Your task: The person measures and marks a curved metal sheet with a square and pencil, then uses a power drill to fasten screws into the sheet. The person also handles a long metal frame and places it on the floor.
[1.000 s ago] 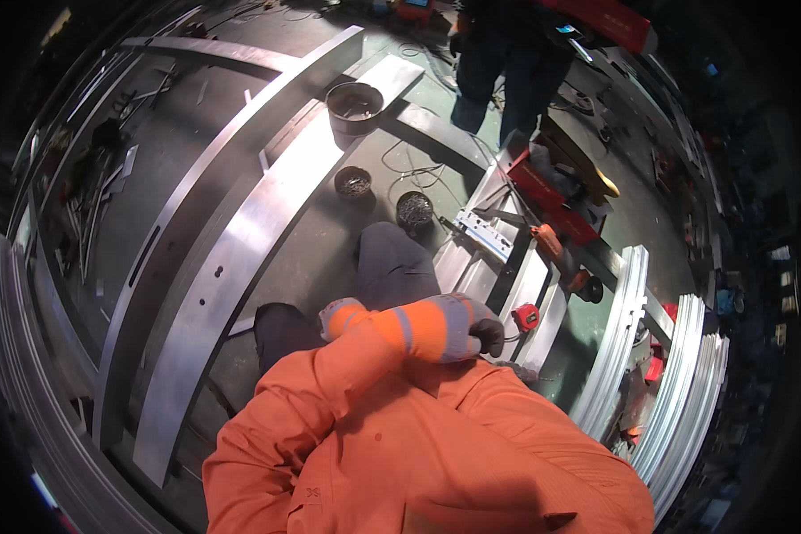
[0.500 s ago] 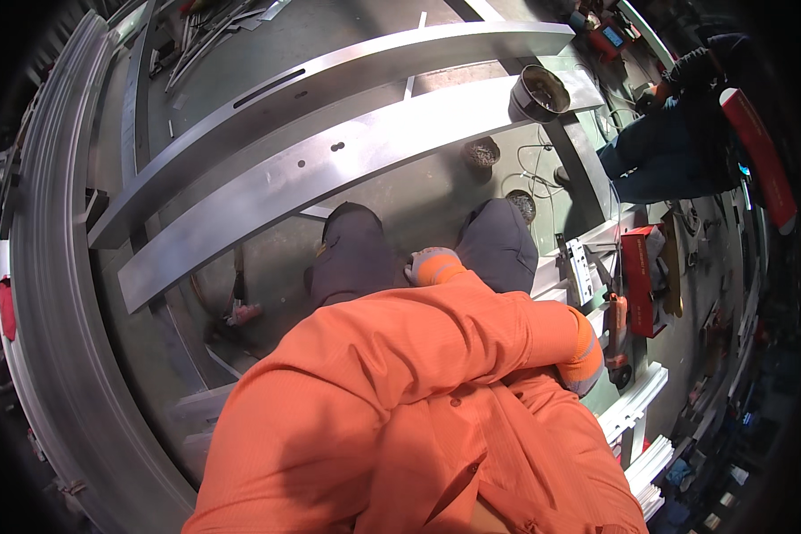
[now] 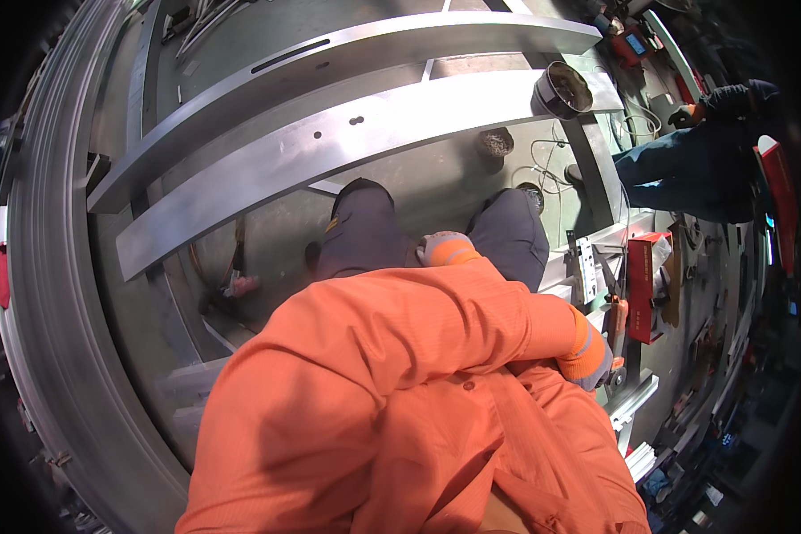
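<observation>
My arms in orange sleeves cross in front of my body. My right hand (image 3: 441,248), in a pale glove with an orange cuff, lies between my knees, fingers curled; what they hold, if anything, is hidden. Over on the right, my left hand (image 3: 595,372) in a grey glove is by my right elbow, its fingers mostly out of sight. An orange-bodied tool (image 3: 618,317) stands just past it. Ahead of my knees, a broad silver metal beam (image 3: 267,179) with small holes stretches across, apart from both hands. On its right end sits a dark round tin (image 3: 562,91).
A second slotted beam (image 3: 380,52) runs behind the first. Long metal profiles (image 3: 49,294) are stacked at left. Two small pots, one a brown pot (image 3: 495,142), stand on the floor. A red box (image 3: 639,289) lies at right, beyond which a person in dark trousers (image 3: 685,173) works.
My view has shifted slightly, so the beams and tin sit further right. My crossed arms keep nearly the same pose. At right, the other person's gloved hand shows more plainly.
</observation>
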`<state>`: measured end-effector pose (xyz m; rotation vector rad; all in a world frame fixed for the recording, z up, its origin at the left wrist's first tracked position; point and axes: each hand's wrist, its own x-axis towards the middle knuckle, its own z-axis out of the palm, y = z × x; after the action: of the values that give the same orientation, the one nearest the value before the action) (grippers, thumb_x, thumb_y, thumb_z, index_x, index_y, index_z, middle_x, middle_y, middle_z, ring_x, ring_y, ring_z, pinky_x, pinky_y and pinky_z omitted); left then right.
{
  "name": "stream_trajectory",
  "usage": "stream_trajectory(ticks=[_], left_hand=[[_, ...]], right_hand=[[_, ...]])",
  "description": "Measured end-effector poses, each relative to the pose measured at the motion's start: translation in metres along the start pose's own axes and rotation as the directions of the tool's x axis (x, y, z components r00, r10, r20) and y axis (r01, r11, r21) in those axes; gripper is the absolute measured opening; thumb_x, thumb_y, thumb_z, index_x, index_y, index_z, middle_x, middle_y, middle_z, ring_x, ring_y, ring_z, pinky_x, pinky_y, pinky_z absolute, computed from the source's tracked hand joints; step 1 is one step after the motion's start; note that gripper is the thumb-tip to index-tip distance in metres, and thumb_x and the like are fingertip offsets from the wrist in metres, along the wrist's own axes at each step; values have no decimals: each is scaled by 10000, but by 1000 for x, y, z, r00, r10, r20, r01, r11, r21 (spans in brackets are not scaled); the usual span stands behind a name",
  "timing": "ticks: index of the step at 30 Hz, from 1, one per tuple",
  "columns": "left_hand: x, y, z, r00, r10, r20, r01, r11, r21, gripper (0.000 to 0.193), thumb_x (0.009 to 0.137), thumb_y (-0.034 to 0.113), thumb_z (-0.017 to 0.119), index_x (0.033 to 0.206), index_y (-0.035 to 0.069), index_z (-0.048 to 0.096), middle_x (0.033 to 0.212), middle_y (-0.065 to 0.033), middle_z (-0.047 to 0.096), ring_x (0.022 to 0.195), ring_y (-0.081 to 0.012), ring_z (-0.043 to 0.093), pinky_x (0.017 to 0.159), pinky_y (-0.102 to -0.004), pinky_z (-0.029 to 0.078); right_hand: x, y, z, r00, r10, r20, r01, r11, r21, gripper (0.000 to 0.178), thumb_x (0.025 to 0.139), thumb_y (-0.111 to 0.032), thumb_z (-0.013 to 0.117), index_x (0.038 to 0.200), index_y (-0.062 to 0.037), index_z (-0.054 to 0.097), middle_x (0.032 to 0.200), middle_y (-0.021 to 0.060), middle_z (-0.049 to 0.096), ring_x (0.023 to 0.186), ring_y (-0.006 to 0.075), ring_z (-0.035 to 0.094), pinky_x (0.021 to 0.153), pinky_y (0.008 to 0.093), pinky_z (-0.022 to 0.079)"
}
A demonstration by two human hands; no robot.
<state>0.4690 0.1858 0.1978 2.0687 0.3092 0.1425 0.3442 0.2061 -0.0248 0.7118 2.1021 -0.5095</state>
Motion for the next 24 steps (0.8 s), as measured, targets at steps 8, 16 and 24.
stream_trajectory(ticks=[8, 16, 24], left_hand=[[-32, 17, -14, 991, -73, -112, 77, 996, 33, 329, 864, 273, 657, 1158, 167, 762, 1136, -124, 729, 1068, -329, 671, 912, -460, 525], [-29, 23, -16, 994, -48, 103, 68, 979, -194, 303, 846, 308, 719, 1086, 132, 775, 1050, -133, 739, 999, -309, 679, 866, -430, 518], [-37, 16, -16, 991, -42, 130, 76, 961, -266, 269, 875, 280, 678, 1060, 93, 730, 971, -140, 715, 894, -313, 660, 821, -418, 511]], right_hand=[[10, -6, 7, 998, -53, -24, 52, 998, -40, 552, 1021, -432, 374, 1379, -101, 633, 1453, 121, 601, 1339, 293, 571, 1107, 444, 454], [0, 1, 0, 999, -44, 1, 44, 999, 13, 555, 997, -454, 404, 1351, -109, 657, 1420, 102, 631, 1321, 287, 586, 1095, 432, 456], [-25, -5, -10, 997, -9, -83, 17, 995, 95, 423, 892, -317, 591, 1254, -163, 749, 1331, 75, 699, 1216, 274, 673, 951, 455, 547]])
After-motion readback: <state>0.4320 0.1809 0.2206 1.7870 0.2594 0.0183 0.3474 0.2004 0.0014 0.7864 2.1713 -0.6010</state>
